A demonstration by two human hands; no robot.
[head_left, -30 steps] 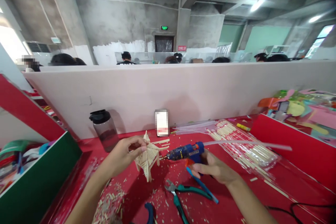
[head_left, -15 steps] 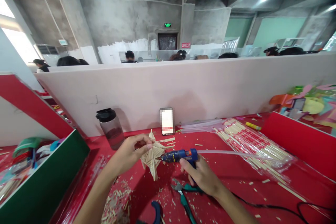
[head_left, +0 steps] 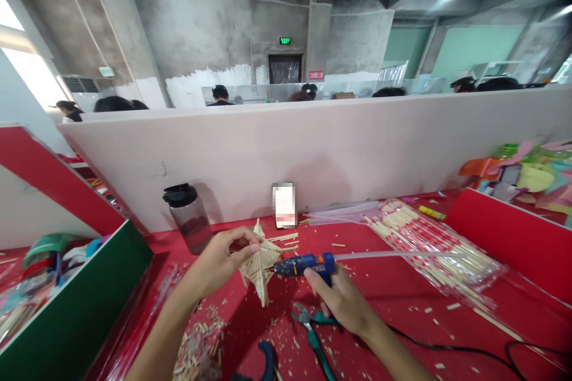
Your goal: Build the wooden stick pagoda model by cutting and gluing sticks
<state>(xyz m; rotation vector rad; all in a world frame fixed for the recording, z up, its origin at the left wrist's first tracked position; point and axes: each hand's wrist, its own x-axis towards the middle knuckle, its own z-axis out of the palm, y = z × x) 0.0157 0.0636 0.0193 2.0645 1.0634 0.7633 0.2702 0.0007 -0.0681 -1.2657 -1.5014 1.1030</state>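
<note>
My left hand [head_left: 235,253] pinches the upper part of a star-shaped piece built from thin wooden sticks [head_left: 260,277], its fingers closed on it. My right hand [head_left: 342,297] is wrapped round the handle of a blue hot glue gun [head_left: 301,265]. The gun's nozzle points left and meets, or nearly meets, the stick piece near its middle; I cannot tell if it touches. A long clear glue stick [head_left: 379,255] juts from the gun's back. Green-handled pliers [head_left: 315,339] lie on the red table just below my right hand.
Wood scraps [head_left: 201,336] litter the red tabletop. A dark-lidded bottle [head_left: 187,220] and a phone [head_left: 285,205] stand by the white partition [head_left: 250,155]. Bagged wooden sticks [head_left: 429,244] lie right, near a black cable [head_left: 447,348]. A green divider [head_left: 89,303] borders the left; a blue curved object [head_left: 267,360] lies in front.
The glue gun and its glue stick have tilted very slightly. My left hand and the wooden stick piece stay in nearly the same place.
</note>
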